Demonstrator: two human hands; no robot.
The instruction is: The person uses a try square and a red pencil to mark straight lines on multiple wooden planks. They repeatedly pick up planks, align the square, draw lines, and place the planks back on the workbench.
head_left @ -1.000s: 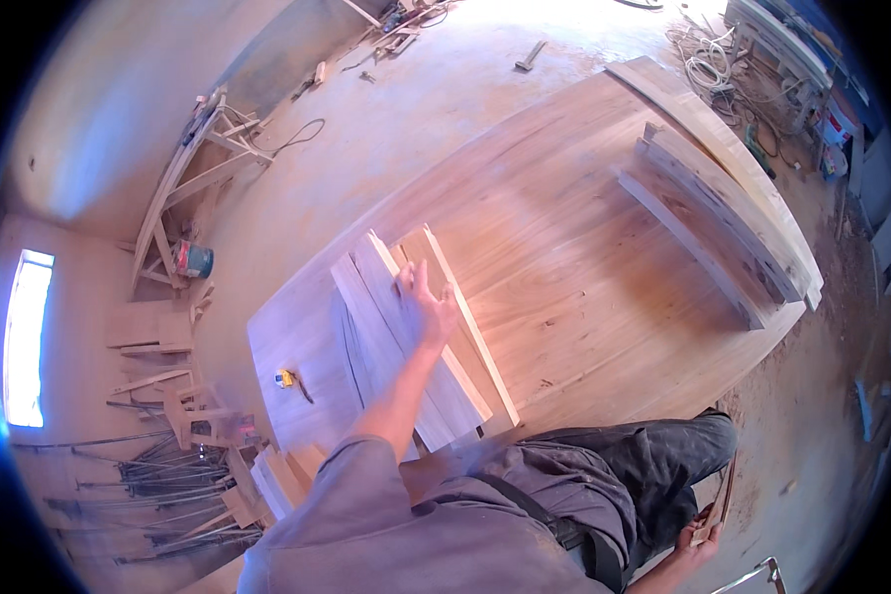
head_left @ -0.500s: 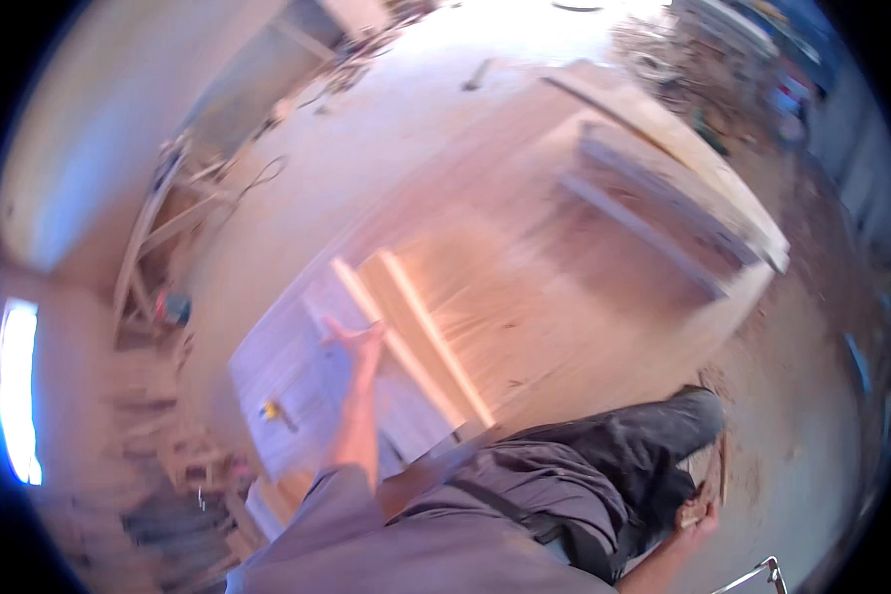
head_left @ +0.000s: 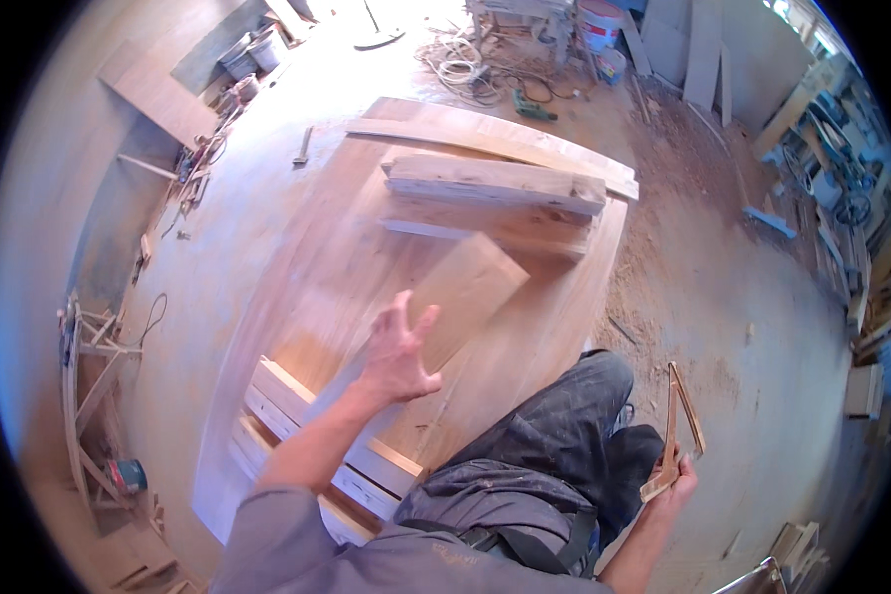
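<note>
My left hand (head_left: 401,351) is spread wide over the large wooden panel, its fingers apart. Just beyond them is a short, flat, light-brown board (head_left: 475,282), slightly blurred and slanting; whether the fingers touch it I cannot tell. Nearer my body, several pale boards (head_left: 381,465) lie side by side with gaps between them. Low at the right, beside my knee, my right hand (head_left: 678,480) is closed around a slim brown wooden tool (head_left: 671,421) with two narrow arms meeting at a point; its exact kind is unclear.
Thick rough timbers (head_left: 495,186) lie across the far part of the panel (head_left: 366,262), with a long plank (head_left: 505,148) behind them. A green power tool (head_left: 533,106) and coiled cable (head_left: 460,64) sit on the floor beyond. A wooden frame (head_left: 84,396) leans at the left wall.
My left hand has moved from the pale boards toward the panel's middle, where the short board now shows. The view has swung round. My right hand keeps its hold on the wooden tool.
</note>
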